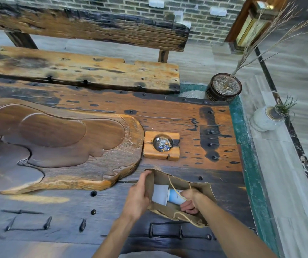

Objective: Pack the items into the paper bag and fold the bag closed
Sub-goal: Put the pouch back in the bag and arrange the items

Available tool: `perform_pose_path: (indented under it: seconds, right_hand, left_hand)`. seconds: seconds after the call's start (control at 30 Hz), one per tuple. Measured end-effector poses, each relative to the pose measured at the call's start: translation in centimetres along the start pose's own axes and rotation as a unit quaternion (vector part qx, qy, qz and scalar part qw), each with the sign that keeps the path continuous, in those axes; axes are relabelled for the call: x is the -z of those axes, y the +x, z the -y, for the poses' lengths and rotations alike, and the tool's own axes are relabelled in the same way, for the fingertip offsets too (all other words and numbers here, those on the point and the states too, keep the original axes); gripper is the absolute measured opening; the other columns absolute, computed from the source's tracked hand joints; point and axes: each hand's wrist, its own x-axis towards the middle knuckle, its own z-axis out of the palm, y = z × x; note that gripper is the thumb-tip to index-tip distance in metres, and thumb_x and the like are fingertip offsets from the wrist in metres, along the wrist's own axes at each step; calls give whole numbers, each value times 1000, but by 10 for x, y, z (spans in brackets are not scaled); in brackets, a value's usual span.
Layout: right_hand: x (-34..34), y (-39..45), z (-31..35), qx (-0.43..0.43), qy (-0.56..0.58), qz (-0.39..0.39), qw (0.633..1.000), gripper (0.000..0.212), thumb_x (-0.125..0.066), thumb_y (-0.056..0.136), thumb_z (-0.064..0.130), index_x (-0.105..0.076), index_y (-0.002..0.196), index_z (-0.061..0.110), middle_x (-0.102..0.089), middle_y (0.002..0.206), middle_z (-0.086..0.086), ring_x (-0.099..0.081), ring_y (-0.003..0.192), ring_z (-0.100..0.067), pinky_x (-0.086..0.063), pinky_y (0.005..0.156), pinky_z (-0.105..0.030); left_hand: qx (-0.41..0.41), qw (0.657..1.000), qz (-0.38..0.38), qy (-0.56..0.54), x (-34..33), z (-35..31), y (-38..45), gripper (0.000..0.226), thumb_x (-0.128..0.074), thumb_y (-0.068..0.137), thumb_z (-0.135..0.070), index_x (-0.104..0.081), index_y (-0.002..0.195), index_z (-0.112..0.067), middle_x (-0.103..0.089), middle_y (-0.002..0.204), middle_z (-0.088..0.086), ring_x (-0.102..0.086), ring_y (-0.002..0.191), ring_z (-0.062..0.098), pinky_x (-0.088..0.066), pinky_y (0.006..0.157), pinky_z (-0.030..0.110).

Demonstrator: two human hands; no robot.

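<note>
A brown paper bag (201, 189) with twine handles stands open on the dark wooden table (168, 116), near its front right corner. My left hand (139, 197) grips the bag's left rim and holds the mouth apart. My right hand (190, 201) reaches inside the bag, fingers wrapped around a white and light-blue tube (175, 197). A white flat card or box (160, 194) stands inside the bag against its left wall. The bag's bottom is hidden.
A square wooden ashtray (161, 145) with butts sits just behind the bag. A large carved wooden tea tray (56, 146) fills the table's left. A wooden bench (82, 71) lies beyond. On the floor at right stand a dark plant pot (223, 88) and a white vase (265, 118).
</note>
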Motion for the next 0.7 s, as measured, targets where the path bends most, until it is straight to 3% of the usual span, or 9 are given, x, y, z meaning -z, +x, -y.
perform_pose_path:
  seconds: [0.2,0.33,0.53,0.7]
  right_hand:
    - [0,7,-2,-21,33,11,999,35,-40,103,31,-54,88,2,-72,61,-10,-67,62,-19,-46,48,-24]
    - [2,-2,-2,0,55,13,998,32,-42,103,27,-49,83,3,-66,74,-12,-65,64,-20,-46,52,-27]
    - [6,-13,-6,47,40,13,998,31,-51,100,33,-51,82,8,-65,75,-11,-64,66,-18,-49,56,-27]
    - [7,-22,-10,104,1,-6,995,33,-56,96,41,-56,104,9,-67,82,-10,-64,66,-16,-51,57,-25]
  left_hand:
    - [6,1000,-1,3,0,-2,3,75,-44,81,13,-34,139,-33,-62,98,4,-58,84,18,-43,56,8]
    - [14,1000,-6,0,-2,-3,4,77,-43,79,13,-34,136,-38,-67,95,8,-63,82,23,-49,68,33]
    - [17,1000,-9,-6,-4,-3,3,78,-42,79,12,-33,133,-43,-68,96,11,-64,83,24,-52,69,40]
    - [13,1000,-9,-8,-5,-1,3,77,-41,80,10,-33,135,-43,-69,99,10,-64,85,23,-52,70,36]
